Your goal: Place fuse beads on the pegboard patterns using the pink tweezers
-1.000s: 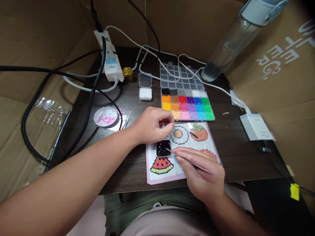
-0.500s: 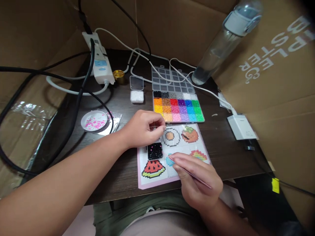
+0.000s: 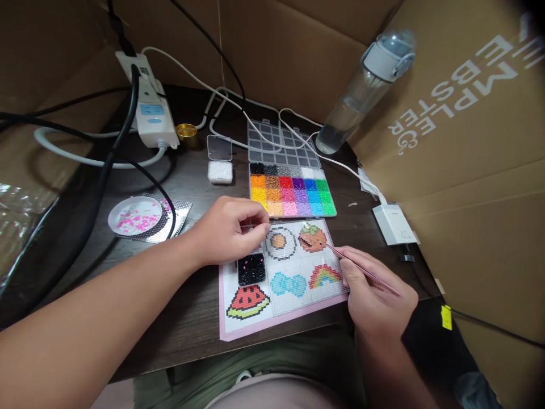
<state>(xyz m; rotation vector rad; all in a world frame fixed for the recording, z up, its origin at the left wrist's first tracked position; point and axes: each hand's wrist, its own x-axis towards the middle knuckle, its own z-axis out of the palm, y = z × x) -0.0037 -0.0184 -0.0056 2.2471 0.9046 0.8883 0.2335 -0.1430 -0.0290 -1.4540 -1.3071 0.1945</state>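
Pink tweezers (image 3: 363,267) are gripped in my right hand (image 3: 381,295), their tip at the right side of the orange persimmon picture (image 3: 313,238). My left hand (image 3: 230,230) rests at the sheet's upper left edge, thumb and forefinger pinched together; whatever is between them is hidden. Just below it is a small clear box of black beads (image 3: 251,270) with a few pink ones among them. A pink-edged pattern sheet (image 3: 227,326) lies under a clear pegboard (image 3: 289,309). It also shows an egg (image 3: 279,241), a blue bow (image 3: 288,283), a rainbow (image 3: 325,276) and a watermelon slice (image 3: 248,302).
Behind the sheet stands an open sorting case (image 3: 292,190) of coloured beads, cables crossing its lid. Leftward are a small box of white beads (image 3: 220,172), a dish with pink beads (image 3: 116,217) and a power strip (image 3: 155,122). A water bottle (image 3: 361,96) and charger (image 3: 392,224) stand right.
My right hand has moved the tweezers up and right, from the blue bow to the persimmon, uncovering the bow and rainbow. The view has shifted; my left hand keeps its place by the bead box.
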